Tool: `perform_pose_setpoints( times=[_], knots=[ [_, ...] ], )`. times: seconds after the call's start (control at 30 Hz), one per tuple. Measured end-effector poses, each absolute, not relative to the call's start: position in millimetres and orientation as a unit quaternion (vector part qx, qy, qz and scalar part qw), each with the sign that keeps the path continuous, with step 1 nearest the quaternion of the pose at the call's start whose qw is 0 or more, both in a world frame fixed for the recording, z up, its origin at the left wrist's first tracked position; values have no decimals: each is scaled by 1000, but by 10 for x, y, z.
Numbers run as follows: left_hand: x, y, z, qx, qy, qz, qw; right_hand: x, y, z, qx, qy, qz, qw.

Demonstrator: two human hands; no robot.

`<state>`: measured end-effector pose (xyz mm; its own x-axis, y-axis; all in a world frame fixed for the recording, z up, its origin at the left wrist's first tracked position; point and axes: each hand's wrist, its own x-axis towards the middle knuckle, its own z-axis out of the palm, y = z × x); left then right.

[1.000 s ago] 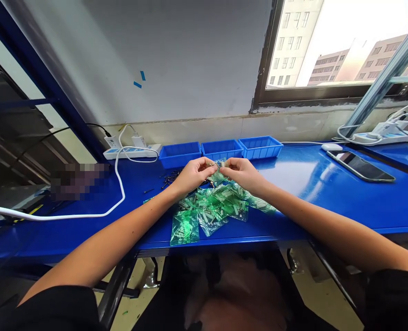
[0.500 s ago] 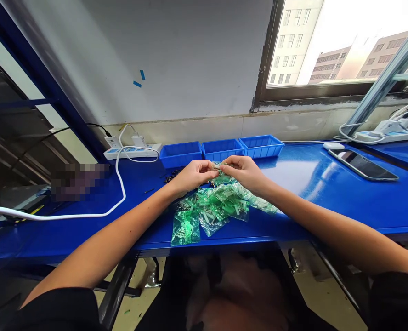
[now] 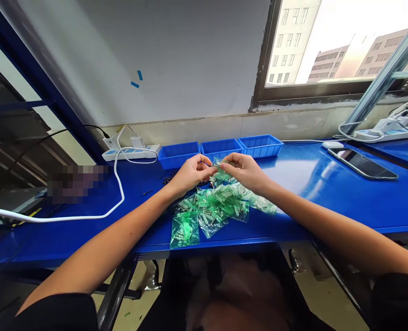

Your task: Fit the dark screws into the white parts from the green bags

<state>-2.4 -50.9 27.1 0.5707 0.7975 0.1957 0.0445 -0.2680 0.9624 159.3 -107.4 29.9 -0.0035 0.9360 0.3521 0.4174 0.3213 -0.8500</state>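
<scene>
Between my two hands is a small clear green-tinted plastic bag [image 3: 219,174]. My left hand [image 3: 194,174] pinches it at its left side, thumb against the fingers. On the other side, my right hand [image 3: 242,171] grips the bag's upper right edge between thumb and fingers. Below them lies a pile of similar green bags [image 3: 221,202] holding small white and metallic parts. One bag [image 3: 185,229] sits apart at the front left of the pile. Dark screws [image 3: 171,178] are heaped beside my left hand, partly hidden by it.
Three blue bins [image 3: 221,147] stand in a row by the wall. A white power strip [image 3: 131,152] and a white cable [image 3: 118,179] are at left. A phone [image 3: 362,164] lies at right on the blue table [image 3: 321,193]. A single screw [image 3: 148,192] lies at left.
My left hand's fingers have lifted and spread slightly, and more of the bag between my hands shows. My right hand has barely moved.
</scene>
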Motion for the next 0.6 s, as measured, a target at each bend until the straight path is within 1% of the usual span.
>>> perform_pose_setpoints(
  times=[0.1,0.3,0.4,0.47,0.5,0.53,0.6],
  knots=[
    [-26,-526,280,755,290,365,462,1599,-1070,276,-520,-676,235,466],
    [-70,-585,311,865,249,356,250,1596,-1049,176,-495,-744,111,435],
    [-69,-596,303,872,251,364,210,1619,-1035,151,-462,-761,36,454],
    [-47,-604,304,851,273,378,243,1634,-1037,153,-440,-766,-10,469],
    [-32,-609,312,829,291,385,283,1640,-1043,158,-431,-767,-31,475],
    [-15,-617,324,797,312,391,340,1645,-1051,164,-424,-767,-53,479],
    [16,-640,363,706,345,381,487,1649,-1071,175,-414,-766,-103,481]
  ],
)
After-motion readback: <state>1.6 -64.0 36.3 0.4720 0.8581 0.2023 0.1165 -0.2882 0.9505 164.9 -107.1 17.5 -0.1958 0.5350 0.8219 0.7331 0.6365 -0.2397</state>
